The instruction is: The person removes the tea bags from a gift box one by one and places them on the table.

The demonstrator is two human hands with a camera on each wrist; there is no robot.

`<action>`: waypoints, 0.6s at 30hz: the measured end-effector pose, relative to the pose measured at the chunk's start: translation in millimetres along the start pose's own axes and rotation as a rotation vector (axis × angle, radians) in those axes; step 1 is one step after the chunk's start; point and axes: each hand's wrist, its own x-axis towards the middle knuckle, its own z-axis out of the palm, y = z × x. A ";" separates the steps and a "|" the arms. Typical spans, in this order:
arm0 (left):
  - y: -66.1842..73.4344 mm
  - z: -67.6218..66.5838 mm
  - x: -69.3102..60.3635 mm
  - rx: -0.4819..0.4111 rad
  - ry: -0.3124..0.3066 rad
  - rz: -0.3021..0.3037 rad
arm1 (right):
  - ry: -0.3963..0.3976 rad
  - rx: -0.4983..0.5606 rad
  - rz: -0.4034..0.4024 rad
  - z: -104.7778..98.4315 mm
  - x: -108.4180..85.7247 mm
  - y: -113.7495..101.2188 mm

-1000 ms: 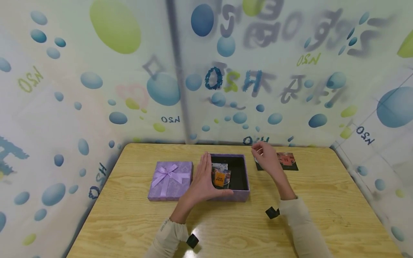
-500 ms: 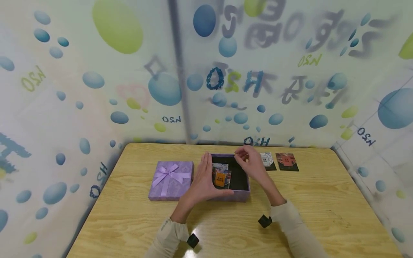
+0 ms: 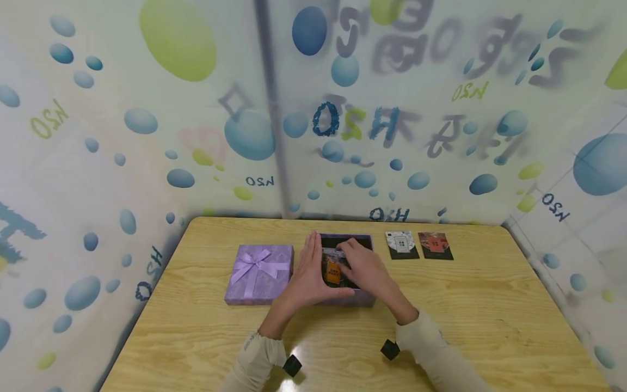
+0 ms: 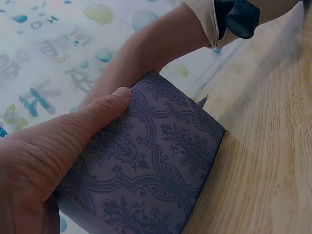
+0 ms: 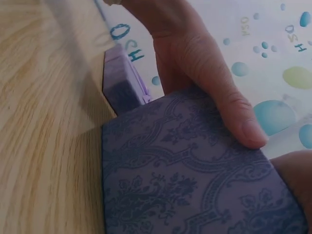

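A purple patterned gift box point(image 3: 360, 299) stands lidless in the middle of the table. My left hand point(image 3: 305, 280) braces its near left corner, the straight fingers along the left side and the thumb across the front; the left wrist view shows the thumb on the box's face. My right hand point(image 3: 369, 269) reaches over the right side into the box. Its bent fingers and thumb are at the flat printed packets inside, among them an orange-marked packet point(image 3: 333, 273). Whether they pinch one is unclear, since the hand hides part of the stack.
The purple lid point(image 3: 262, 286) with a ribbon bow lies left of the box. On the right, a white-and-black packet point(image 3: 402, 245) and a red-and-black packet point(image 3: 435, 245) lie side by side. A patterned curtain wall point(image 3: 416, 136) borders the table's back.
My right hand has come left from above the white-and-black packet, uncovering it on the table, and is now inside the box. The left hand stays at the box's corner.
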 end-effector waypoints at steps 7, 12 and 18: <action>-0.2 -1.4 -0.2 0.003 -0.020 -0.024 | -0.141 -0.230 0.032 1.6 4.0 -4.1; -1.0 -0.9 0.5 -0.002 -0.021 -0.020 | -0.219 -0.333 0.027 2.1 6.3 -3.9; -1.2 0.1 0.5 -0.009 -0.016 -0.018 | -0.267 -0.417 0.022 4.9 7.4 -3.5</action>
